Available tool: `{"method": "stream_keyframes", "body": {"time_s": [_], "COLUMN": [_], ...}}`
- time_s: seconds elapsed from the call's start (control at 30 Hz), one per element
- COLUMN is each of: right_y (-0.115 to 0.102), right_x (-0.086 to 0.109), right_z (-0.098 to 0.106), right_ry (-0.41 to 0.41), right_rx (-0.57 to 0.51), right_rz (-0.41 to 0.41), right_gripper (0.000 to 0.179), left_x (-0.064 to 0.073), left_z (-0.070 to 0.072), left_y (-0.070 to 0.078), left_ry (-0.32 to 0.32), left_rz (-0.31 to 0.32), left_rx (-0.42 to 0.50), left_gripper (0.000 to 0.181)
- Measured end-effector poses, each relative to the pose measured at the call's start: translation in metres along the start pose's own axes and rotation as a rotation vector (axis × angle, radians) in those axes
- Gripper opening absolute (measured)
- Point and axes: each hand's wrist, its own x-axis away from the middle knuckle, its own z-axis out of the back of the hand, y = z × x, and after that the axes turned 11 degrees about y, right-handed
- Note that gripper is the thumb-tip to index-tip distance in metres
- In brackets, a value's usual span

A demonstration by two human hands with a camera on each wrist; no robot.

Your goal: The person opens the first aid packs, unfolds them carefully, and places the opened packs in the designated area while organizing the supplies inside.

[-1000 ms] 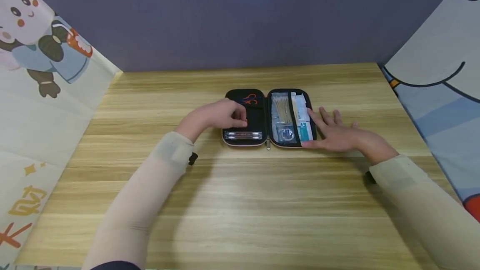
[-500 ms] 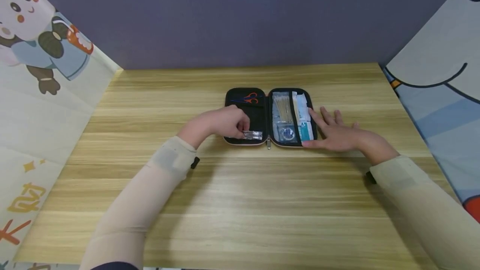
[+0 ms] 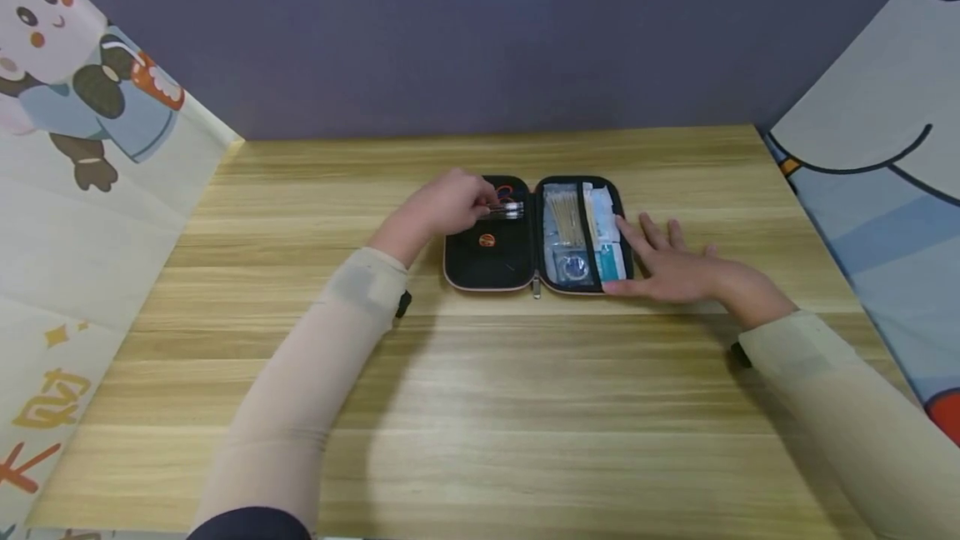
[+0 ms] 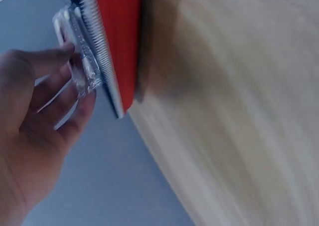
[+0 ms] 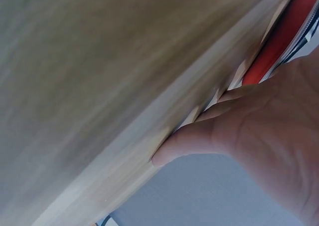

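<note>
A zip-up first-aid case (image 3: 471, 267) lies unfolded on the table, its two halves side by side. Over the left half my left hand (image 3: 450, 202) pinches a small clear packet of swabs (image 3: 513, 210) between thumb and fingertips. In the left wrist view this packet (image 4: 79, 49) shows white-tipped sticks, close to the zip edge of the red-sided case (image 4: 117, 41). Orange-handled scissors (image 3: 506, 189) sit near the top of that half, partly covered by the hand and packet. My right hand (image 3: 678, 273) lies with fingers spread, touching the right half's outer edge.
In the right half, a strap (image 3: 589, 240) crosses bagged cotton swabs (image 3: 566, 219), a bagged roll (image 3: 573, 267) and white and teal packets (image 3: 609, 252). A zip pull (image 3: 536, 288) hangs at the near edge. A dark wall (image 3: 495, 40) stands behind the table (image 3: 525, 407).
My left hand has picked up the swab packet from the bottom of the left half and moved it up near the scissors. An orange round mark is uncovered there. The right hand stays put.
</note>
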Motion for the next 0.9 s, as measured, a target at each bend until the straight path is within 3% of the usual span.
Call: {"method": "stream_keyframes", "body": {"time_s": [0.1, 0.23, 0.43, 0.9], "right_y": [-0.001, -0.001, -0.001, 0.000], "right_x": [0.000, 0.000, 0.000, 0.000], "right_z": [0.000, 0.000, 0.001, -0.002], "right_ry": [0.000, 0.000, 0.007, 0.016], "right_rx": [-0.003, 0.001, 0.011, -0.006], "right_rz": [-0.001, -0.004, -0.003, 0.002], "right_gripper": [0.118, 0.119, 0.119, 0.119], "left_x": [-0.001, 0.000, 0.001, 0.006], "left_z": [-0.005, -0.010, -0.012, -0.009], "left_y": [0.001, 0.002, 0.003, 0.002], "left_ry": [-0.006, -0.021, -0.032, -0.167], "left_rz": [-0.022, -0.055, -0.087, 0.019], "left_rx": [-0.090, -0.127, -0.077, 0.122], "left_gripper": [0.026, 0.020, 0.021, 0.023]}}
